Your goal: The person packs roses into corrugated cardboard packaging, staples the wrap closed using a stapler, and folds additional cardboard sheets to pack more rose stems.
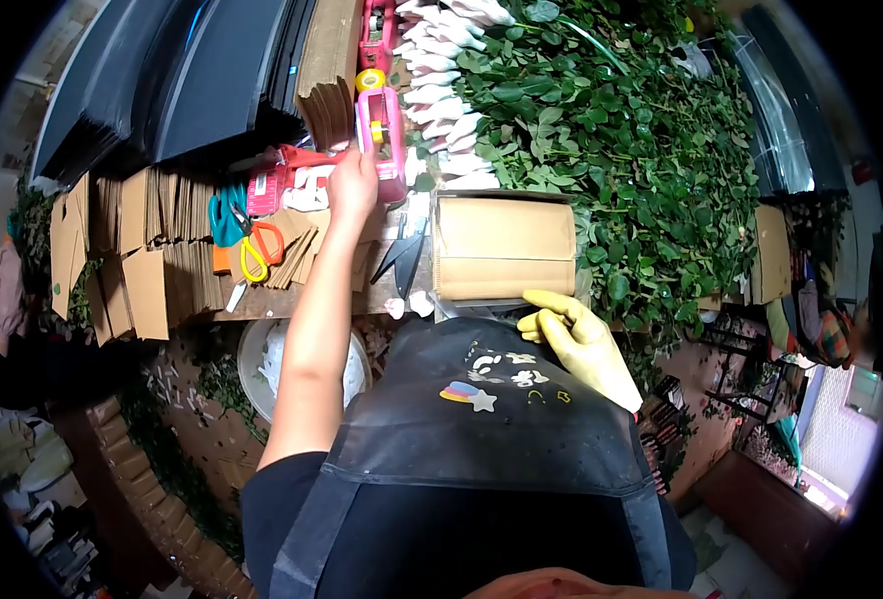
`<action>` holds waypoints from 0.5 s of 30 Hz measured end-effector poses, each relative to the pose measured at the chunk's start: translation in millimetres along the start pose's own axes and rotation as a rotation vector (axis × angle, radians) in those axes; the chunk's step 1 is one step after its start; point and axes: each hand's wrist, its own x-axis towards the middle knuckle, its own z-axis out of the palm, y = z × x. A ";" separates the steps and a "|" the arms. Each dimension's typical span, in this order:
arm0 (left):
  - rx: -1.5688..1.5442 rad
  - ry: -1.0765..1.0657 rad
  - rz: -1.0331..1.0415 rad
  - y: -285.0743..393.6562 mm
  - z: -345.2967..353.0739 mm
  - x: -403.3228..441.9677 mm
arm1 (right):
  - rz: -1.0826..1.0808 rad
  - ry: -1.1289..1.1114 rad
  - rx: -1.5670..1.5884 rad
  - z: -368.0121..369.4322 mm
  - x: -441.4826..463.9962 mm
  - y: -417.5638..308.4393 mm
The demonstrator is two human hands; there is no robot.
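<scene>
My bare left hand [354, 185] reaches to the left side of a pink tape dispenser [394, 165], fingers pressed together. Whether they hold tape or the dispenser itself is hidden. Beside them lies a red item [307, 156], its kind unclear. My right hand [579, 344], in a yellow rubber glove, is at the front edge of a cardboard-wrapped bundle [504, 245]. Its fingers are apart, one at the cardboard's lower edge. Dark-bladed scissors [402, 262] lie left of the bundle. Orange-and-yellow-handled scissors [260, 250] rest on cardboard pieces.
Leafy flower stems [611, 150] cover the table's right side, with pale covered flower heads [441, 90] along their left. Stacks of folded cardboard [147, 290] and black sheets [222, 90] stand left. A tape roll [370, 80] sits behind the dispenser. Below is a round bin [252, 364].
</scene>
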 end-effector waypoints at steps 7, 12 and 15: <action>0.365 -0.203 -0.099 7.7 4.2 -41.6 | -0.017 0.022 -0.142 2.1 3.0 -17.7; -0.004 -0.333 0.107 73.1 -46.5 -72.8 | 0.016 0.037 -0.098 -7.2 2.0 -29.9; -0.352 -0.429 0.042 133.3 -45.7 -119.0 | 0.035 0.014 -0.130 -9.4 9.1 -25.8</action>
